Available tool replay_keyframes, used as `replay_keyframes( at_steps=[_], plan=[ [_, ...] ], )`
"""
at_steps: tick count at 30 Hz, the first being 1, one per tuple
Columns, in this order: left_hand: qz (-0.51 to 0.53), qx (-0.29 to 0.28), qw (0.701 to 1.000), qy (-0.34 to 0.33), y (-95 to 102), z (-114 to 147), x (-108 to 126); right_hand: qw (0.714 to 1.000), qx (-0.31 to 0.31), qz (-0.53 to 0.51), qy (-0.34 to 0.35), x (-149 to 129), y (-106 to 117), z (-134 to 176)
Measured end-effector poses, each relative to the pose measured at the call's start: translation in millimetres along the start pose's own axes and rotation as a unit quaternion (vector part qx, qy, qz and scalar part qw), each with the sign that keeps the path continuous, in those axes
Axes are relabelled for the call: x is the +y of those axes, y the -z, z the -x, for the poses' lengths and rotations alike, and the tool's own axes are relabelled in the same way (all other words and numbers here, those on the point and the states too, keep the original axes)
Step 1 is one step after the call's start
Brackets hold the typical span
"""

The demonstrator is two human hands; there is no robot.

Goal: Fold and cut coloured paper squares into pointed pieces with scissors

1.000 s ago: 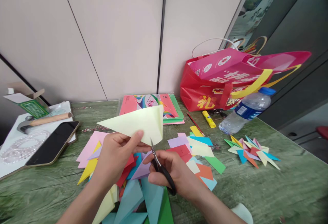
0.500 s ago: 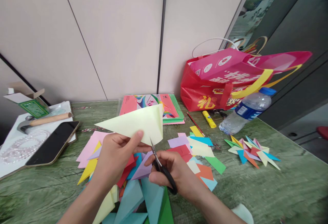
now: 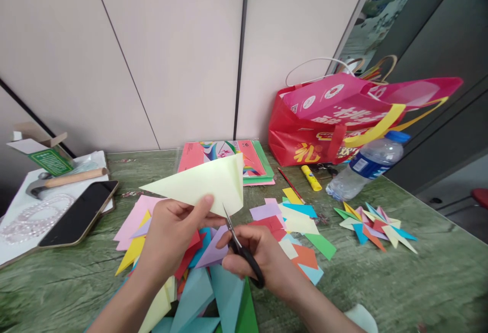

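Observation:
My left hand (image 3: 179,223) pinches a folded sheet of pale yellow paper (image 3: 202,183) along its lower edge, thumb on top. The paper tapers to a point at the left and has a wide, layered end at the right. In my right hand (image 3: 255,256) is a pair of scissors (image 3: 244,254) with black handles. Its blades reach up over the paper's lower edge, just right of my left thumb. Beneath both hands lie folded colored paper pieces, among them a teal piece (image 3: 194,292) and a purple one (image 3: 213,251).
Paper offcuts (image 3: 301,218) lie right of my hands, with a folded paper star (image 3: 375,223) farther right. Behind stand a red bag (image 3: 305,129) and a water bottle (image 3: 366,165). A glue stick (image 3: 311,178), paper pack (image 3: 186,157), phone (image 3: 80,213) and hammer (image 3: 72,178) also lie on the table.
Almost nothing differs. The pale yellow paper's wide end has shifted very slightly to the right, and the scissors stay at its lower edge.

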State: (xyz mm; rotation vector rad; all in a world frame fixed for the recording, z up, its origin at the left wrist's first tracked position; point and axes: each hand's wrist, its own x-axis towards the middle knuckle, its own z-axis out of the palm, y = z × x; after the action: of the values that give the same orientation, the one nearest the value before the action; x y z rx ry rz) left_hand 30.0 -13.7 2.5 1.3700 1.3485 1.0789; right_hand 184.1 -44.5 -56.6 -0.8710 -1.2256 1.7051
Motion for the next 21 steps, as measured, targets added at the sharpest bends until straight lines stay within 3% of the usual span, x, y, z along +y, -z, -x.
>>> replay_keyframes(
  at_steps=[17,21],
  plan=[
    [-0.008,-0.004,1.0,0.001,0.3,0.2,-1.1,0.999,0.017,0.038,-0.006,1.9,0.0,0.3],
    [-0.017,0.026,0.999,0.006,1.2,0.8,-1.0,0.999,0.032,0.04,-0.009,-0.7,-2.0,-0.2]
  ],
)
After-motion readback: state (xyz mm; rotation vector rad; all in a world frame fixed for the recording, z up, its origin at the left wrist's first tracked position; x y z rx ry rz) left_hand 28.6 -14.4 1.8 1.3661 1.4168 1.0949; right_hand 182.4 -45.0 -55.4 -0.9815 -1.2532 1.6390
